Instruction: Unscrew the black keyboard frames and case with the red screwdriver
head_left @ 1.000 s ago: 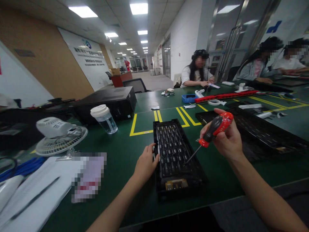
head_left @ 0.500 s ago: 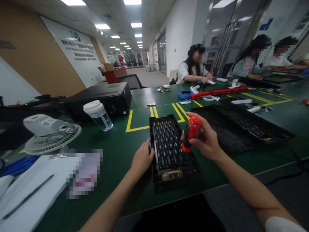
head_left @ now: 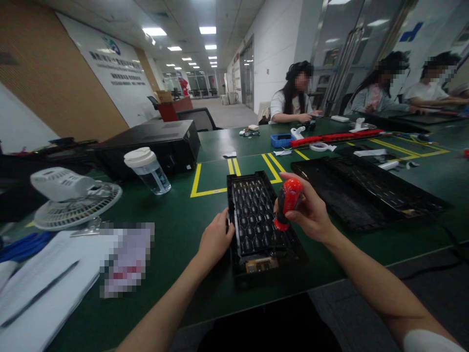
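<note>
In front of me on the green table lies a black rectangular casing (head_left: 251, 217), its inside patterned with rows of rounded cells and a small circuit board (head_left: 262, 264) at the near end. My left hand (head_left: 216, 235) grips the casing's left edge. A red and black screwdriver (head_left: 289, 201) is in my right hand (head_left: 311, 210), fingers wrapped round its handle. It points down over the casing's right side; its tip is too dark to make out.
A second black casing (head_left: 366, 190) lies to the right. On the left are a water cup (head_left: 148, 171), a white fan (head_left: 73, 198), a black computer case (head_left: 154, 146) and papers (head_left: 40, 283). A blue tray (head_left: 281, 141) and red strip (head_left: 337, 138) lie farther back, near seated people.
The view has shifted slightly. Both hands, the casing and the screwdriver keep nearly the same places. Across the table, a person's hands have moved a little.
</note>
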Available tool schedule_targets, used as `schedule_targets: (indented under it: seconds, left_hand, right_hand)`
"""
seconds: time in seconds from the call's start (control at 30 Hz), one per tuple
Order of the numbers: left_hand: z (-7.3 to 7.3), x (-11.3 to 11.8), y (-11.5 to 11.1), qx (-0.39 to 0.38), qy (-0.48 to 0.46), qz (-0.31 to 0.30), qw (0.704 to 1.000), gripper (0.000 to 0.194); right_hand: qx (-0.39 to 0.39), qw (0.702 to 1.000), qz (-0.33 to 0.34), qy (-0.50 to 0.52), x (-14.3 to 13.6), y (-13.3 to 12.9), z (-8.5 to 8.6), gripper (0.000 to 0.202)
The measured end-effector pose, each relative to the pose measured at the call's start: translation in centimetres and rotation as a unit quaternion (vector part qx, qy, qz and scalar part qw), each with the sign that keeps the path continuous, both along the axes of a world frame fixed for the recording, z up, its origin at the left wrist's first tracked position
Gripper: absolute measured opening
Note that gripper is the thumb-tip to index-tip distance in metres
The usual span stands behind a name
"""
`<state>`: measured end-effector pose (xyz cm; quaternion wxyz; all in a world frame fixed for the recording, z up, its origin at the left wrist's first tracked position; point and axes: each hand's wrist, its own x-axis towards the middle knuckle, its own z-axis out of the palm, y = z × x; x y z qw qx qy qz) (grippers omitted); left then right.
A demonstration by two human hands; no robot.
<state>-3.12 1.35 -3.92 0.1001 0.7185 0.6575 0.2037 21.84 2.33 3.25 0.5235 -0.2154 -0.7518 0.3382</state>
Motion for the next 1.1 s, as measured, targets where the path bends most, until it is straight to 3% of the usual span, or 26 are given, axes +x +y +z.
schedule_targets:
  seconds: [0.23,0.67,0.87,1.1]
  left_hand:
    - [0.1,0.02,0.02,-0.003,-0.002,0.0,1.0,0.052]
    - [-0.04,0.0,0.08,-0.004,0.0,-0.001,1.0,0.052]
    - [-0.12,0.03,0.17,-0.013,-0.004,0.004,1.0,0.053]
    - [-0.26,-0.03,0.25,-0.016,0.0,0.005,1.0,0.054]
  right_hand:
    - [-0.025,1.0,-0.009,0.016,0.02,0.04,0.17,0.069]
    - [-0.003,1.0,0.022,-0.005,0.11,-0.1,-0.25,0.064]
    - [0.01,0.994,0.106,0.027,0.35,-0.29,-0.46,0.062]
    - [0.007,0.992,0.116,0.039,0.28,-0.25,-0.41,0.061]
